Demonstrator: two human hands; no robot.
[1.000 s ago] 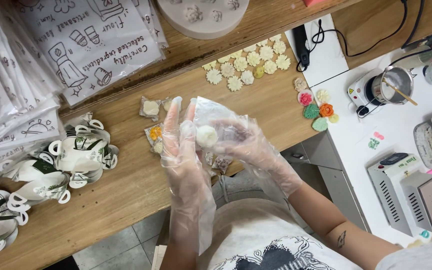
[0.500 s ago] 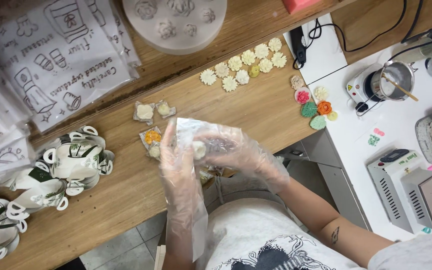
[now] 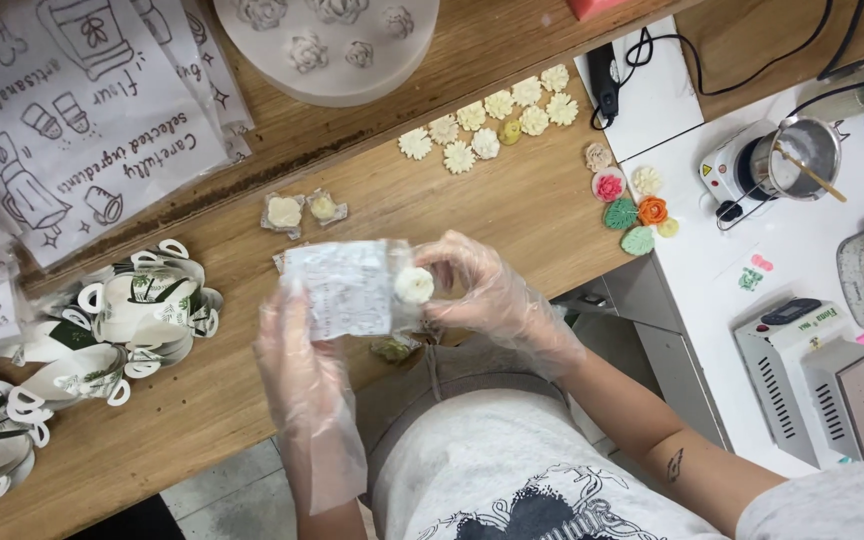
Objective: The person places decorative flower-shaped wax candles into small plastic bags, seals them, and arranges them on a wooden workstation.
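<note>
Left grip (image 3: 297,350) grasps one clear printed bag (image 3: 344,290); right grip (image 3: 477,290) pinches one white flower piece (image 3: 414,285) at the bag's mouth; two wrapped pieces (image 3: 303,211) lie just beyond the grips on the tabletop (image 3: 512,210)

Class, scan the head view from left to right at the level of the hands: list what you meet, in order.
White paper cup holders → left hand → small clear bag → white flower piece → right hand → grey box-shaped machine.

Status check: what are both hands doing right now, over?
Left hand holds clear printed bag. Right hand pinches small white flower piece at bag's mouth. Nothing between them.
</note>
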